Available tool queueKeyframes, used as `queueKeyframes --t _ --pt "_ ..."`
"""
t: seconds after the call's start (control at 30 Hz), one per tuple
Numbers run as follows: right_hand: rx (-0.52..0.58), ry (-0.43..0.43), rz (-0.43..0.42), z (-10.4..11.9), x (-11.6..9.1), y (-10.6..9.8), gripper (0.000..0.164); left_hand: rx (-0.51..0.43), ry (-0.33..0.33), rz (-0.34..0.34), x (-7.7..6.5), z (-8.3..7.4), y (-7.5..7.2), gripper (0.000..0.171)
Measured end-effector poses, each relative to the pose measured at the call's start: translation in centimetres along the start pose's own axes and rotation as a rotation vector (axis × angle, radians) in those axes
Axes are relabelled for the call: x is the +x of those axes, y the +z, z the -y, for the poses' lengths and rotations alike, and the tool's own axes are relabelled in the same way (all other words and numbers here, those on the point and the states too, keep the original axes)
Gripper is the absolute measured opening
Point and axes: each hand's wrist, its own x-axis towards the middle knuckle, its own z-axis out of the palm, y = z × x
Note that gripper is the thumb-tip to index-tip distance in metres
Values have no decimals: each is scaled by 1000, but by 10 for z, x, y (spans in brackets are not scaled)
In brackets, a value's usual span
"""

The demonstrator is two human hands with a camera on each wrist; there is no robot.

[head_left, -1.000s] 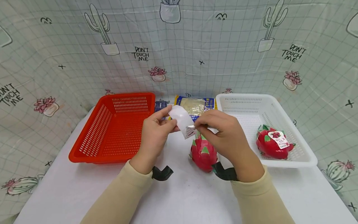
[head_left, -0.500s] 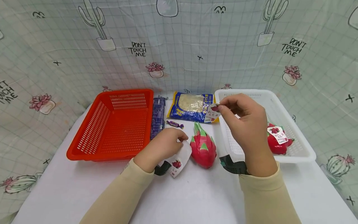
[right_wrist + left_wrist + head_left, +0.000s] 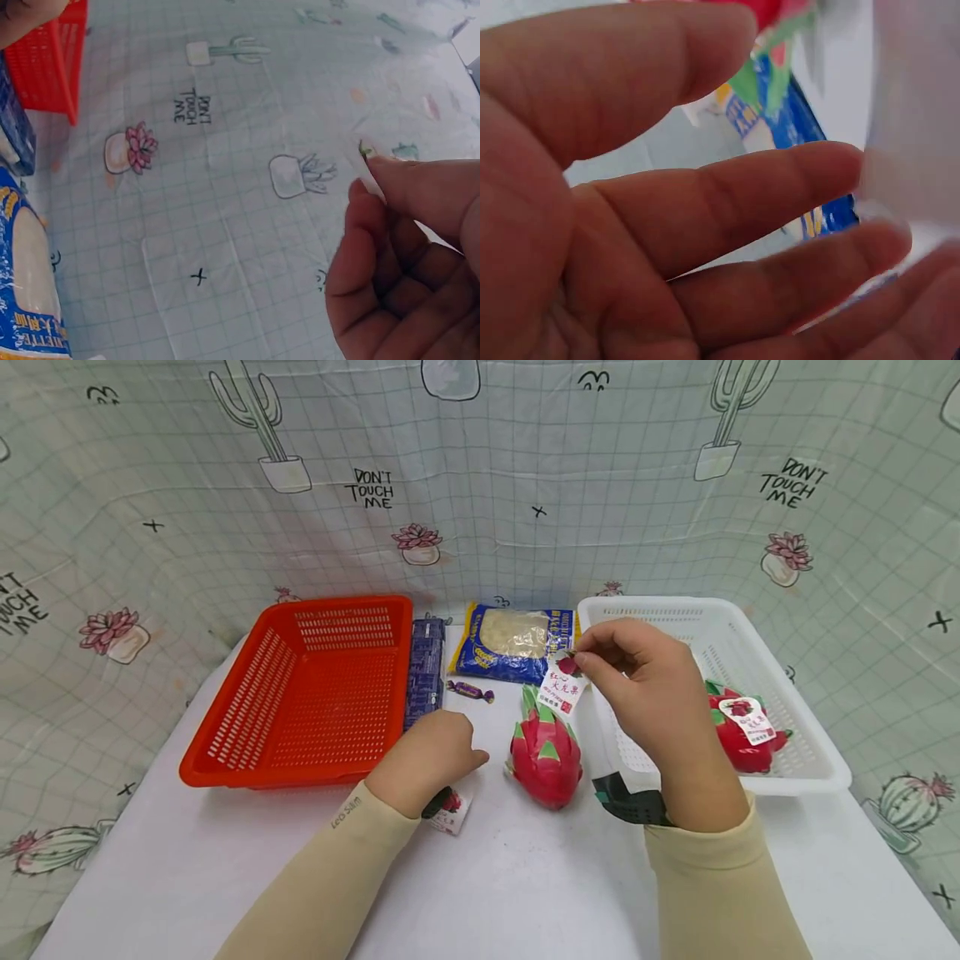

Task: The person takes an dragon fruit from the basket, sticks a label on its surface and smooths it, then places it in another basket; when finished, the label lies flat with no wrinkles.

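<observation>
My right hand [image 3: 648, 693] pinches a small white sticker [image 3: 562, 690] between thumb and forefinger, with a dragon fruit picture and red lettering on it. The sticker hangs just above the green tip of a pink dragon fruit [image 3: 547, 768], which lies on the table between my hands. My left hand [image 3: 431, 752] is low over the table to the fruit's left, its fingers loosely extended in the left wrist view. Partly hidden beneath that wrist is a printed sticker sheet [image 3: 454, 817]. A blurred white sheet [image 3: 915, 112] shows by the fingertips in the left wrist view.
On the left stands a red basket [image 3: 408, 693]. A white basket [image 3: 817, 710] on the right holds another dragon fruit [image 3: 738, 747] bearing a sticker. Behind are a blue-yellow food packet [image 3: 510, 643], a purple wrapped candy [image 3: 470, 691] and a dark blue pack [image 3: 426, 668].
The sticker came off its sheet into my right hand, which moved right, then slightly back over the fruit. My left hand lowered the sheet to the table and let it go.
</observation>
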Motion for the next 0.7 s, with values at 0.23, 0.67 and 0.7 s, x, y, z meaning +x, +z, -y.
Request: queueKeyframes --t 0.23,0.67,0.7 --pt "-68 7 202 -5 1 -4 17 -54 167 -129 -1 -15 2 57" --pt "-135 -48 383 -38 -30 3 27 -121 356 -89 4 -32 21 38" --pt "-126 -53 388 -39 -33 6 27 -130 355 -78 4 -29 19 39"
